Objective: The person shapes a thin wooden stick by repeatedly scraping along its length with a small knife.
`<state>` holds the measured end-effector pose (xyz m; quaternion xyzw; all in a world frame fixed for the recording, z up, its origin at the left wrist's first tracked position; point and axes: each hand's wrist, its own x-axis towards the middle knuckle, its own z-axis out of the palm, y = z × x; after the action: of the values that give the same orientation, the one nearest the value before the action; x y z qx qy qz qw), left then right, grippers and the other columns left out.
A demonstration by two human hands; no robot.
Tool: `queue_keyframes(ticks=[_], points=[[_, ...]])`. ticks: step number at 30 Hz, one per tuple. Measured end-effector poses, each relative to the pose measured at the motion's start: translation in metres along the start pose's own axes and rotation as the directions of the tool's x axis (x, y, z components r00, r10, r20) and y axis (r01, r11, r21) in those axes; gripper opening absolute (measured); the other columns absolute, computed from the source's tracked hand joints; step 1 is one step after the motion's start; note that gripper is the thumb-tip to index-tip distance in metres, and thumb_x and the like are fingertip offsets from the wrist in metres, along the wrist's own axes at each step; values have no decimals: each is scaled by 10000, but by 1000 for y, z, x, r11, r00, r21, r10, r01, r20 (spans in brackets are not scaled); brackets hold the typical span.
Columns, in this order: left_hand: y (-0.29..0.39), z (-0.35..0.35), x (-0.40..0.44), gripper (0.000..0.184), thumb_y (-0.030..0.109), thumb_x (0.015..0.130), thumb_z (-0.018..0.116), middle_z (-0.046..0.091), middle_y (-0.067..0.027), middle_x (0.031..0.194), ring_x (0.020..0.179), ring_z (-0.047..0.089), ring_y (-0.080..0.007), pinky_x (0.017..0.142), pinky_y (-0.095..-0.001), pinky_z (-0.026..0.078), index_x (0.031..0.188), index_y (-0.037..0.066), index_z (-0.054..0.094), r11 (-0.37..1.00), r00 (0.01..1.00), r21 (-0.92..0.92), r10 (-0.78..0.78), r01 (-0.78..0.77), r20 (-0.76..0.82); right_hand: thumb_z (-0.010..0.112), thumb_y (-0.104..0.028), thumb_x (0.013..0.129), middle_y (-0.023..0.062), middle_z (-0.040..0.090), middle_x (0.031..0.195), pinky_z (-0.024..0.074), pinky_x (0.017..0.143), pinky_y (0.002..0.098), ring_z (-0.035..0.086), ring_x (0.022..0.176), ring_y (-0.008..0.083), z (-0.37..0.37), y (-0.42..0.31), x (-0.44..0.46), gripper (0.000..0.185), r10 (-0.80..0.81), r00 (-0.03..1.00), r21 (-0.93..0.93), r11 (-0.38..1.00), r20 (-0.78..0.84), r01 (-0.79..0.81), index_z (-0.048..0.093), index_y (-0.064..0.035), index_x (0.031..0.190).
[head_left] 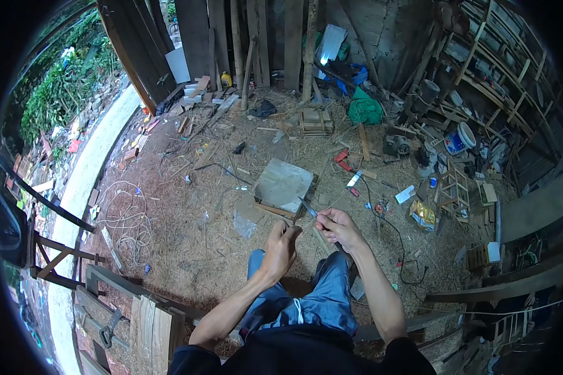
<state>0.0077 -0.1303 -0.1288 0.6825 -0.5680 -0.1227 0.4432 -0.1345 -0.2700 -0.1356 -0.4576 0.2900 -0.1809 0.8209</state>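
My right hand is closed around a thin metal tool, whose narrow tip points up and left towards a flat grey square board. That board lies on a low wooden frame on the ground, just ahead of my hands. To the left, my left hand has its fingers curled together near a small thin piece; what it grips is too small to make out. Both hands are above my knees, a short distance apart.
A red power tool with a cord lies right of the board. Farther right are a white bucket and a small wooden frame. Coiled rope lies left. A green sack is behind; wooden planks stand front left.
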Motion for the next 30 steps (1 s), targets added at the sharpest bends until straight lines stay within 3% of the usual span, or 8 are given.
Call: queue_keyframes(ticks=[8, 12, 13, 18, 20, 23, 26, 30], points=[[-13, 3, -2, 333, -109, 652, 527, 433, -170, 821, 853, 477, -338, 732, -402, 424, 975, -40, 569, 982, 992, 143, 122, -124, 20, 553, -156, 914, 20, 538, 710, 264, 369, 166, 359, 454, 19, -16, -1, 8, 122, 26, 999, -24, 999, -30, -27, 509, -43, 922], [-39, -23, -14, 267, -78, 691, 554, 451, -171, 816, 763, 507, -317, 658, -395, 444, 950, -27, 594, 964, 996, 258, 76, -59, -56, 546, -165, 910, 8, 519, 677, 261, 355, 169, 352, 430, 22, -95, -23, 6, 117, -148, 932, 50, 983, -331, 174, 518, -52, 928], [-43, -24, -16, 198, -29, 764, 586, 485, -166, 782, 648, 527, -273, 570, -375, 444, 962, -25, 606, 993, 993, 93, -69, 78, -97, 546, -165, 910, 8, 519, 677, 261, 355, 169, 352, 430, 22, -93, -23, 5, 117, -149, 933, 51, 983, -328, 175, 518, -52, 928], [-62, 6, 1, 175, 71, 847, 603, 601, -122, 754, 625, 589, -193, 574, -271, 463, 993, -24, 622, 976, 971, -61, -213, 208, -109, 533, -187, 919, 42, 582, 714, 262, 360, 187, 351, 430, 22, -28, -15, -11, 131, -184, 954, -113, 980, -236, 162, 533, -58, 938], [-64, 26, 7, 177, 99, 862, 607, 623, -75, 789, 662, 592, -139, 602, -256, 477, 995, -17, 627, 603, 893, -691, -429, 398, 140, 576, -179, 896, 44, 610, 767, 361, 457, 198, 460, 519, 44, -4, 4, -6, 144, -246, 934, -317, 935, -258, 159, 567, -41, 933], [-53, 36, 15, 192, 143, 884, 598, 636, -41, 871, 754, 586, -120, 666, -260, 466, 1024, 12, 615, 541, 876, -724, -444, 428, 186, 625, -165, 863, 55, 643, 855, 449, 648, 220, 584, 709, 89, 14, 41, -1, 180, -421, 893, -481, 823, -160, 302, 600, -20, 966], [-44, 39, 21, 176, 138, 887, 589, 634, -44, 862, 763, 572, -112, 671, -254, 456, 1012, 15, 607, 510, 870, -751, -463, 418, 170, 648, -137, 840, 86, 656, 949, 456, 789, 258, 612, 895, 136, 16, 47, -3, 243, -334, 937, -509, 826, -100, 240, 600, -7, 1039], [-43, 37, 22, 168, 142, 889, 584, 630, -39, 850, 754, 575, -113, 668, -252, 456, 999, 16, 609, 496, 866, -761, -470, 417, 169, 660, -145, 824, 98, 664, 958, 464, 800, 282, 619, 907, 153, 9, 42, -9, 239, -283, 955, -573, 799, -92, 182, 617, -7, 1014]])
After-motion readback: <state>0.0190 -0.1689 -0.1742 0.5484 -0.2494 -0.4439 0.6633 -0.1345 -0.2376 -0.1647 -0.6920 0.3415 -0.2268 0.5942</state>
